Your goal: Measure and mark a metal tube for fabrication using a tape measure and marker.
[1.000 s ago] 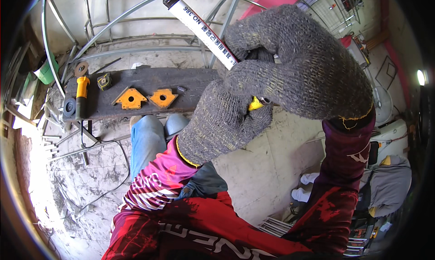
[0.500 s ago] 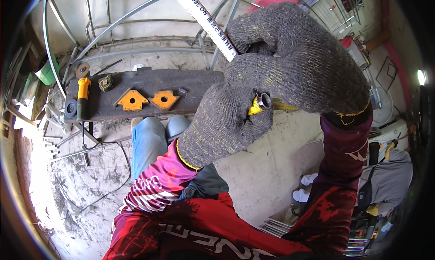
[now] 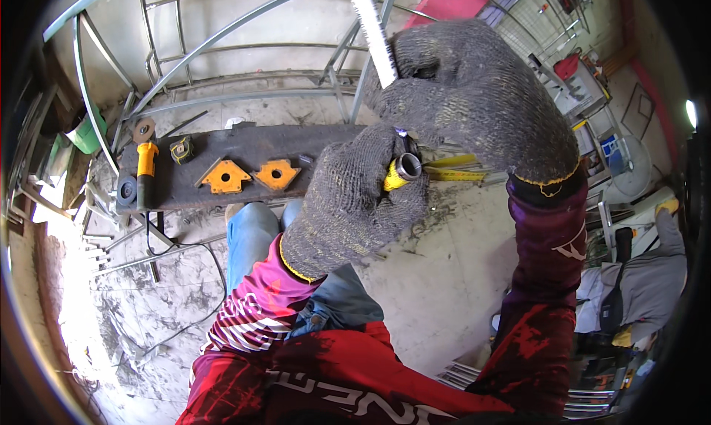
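Observation:
Both of my hands wear thick grey knitted gloves with yellow cuff edging. My left hand is closed around a round metal tube with an open mouth and yellow on its side. Above it, my right hand grips a white marker pen, whose upper end leaves the top of the picture. A small purplish tip shows below the right fingers, close to the tube's mouth. Yellow measuring tape strips stretch rightward from behind the left hand. The gloves hide the rest of the tube.
On a dark bench lie an angle grinder, a tape measure and two orange welding magnets. Bent metal bars rise behind. A cord trails on the floor. A person in grey is at right.
Both hands have shifted slightly left, and the marker stands more upright with its upper end now out of view. More yellow tape shows between the hands. The view has turned a little.

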Available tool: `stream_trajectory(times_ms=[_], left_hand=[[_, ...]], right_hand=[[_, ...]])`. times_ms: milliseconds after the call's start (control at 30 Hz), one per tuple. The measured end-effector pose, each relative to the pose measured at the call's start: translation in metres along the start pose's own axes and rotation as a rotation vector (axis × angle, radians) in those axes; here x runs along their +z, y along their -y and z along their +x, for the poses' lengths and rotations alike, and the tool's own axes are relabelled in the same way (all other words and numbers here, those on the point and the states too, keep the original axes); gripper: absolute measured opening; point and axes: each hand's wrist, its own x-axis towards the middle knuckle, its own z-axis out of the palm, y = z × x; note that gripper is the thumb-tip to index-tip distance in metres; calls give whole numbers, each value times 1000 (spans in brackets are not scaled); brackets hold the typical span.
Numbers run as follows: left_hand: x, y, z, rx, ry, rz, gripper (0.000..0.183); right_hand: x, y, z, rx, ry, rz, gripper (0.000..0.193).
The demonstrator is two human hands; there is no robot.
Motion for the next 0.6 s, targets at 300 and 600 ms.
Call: stream_trajectory(times_ms=[300,600], left_hand=[[-34,-17,-12,87,64,136,18],[-43,-31,-32,31,-12,426,20]], right_hand=[[5,3,-34,356,-253,725,29],[47,-17,-39,-13,-271,738,31]])
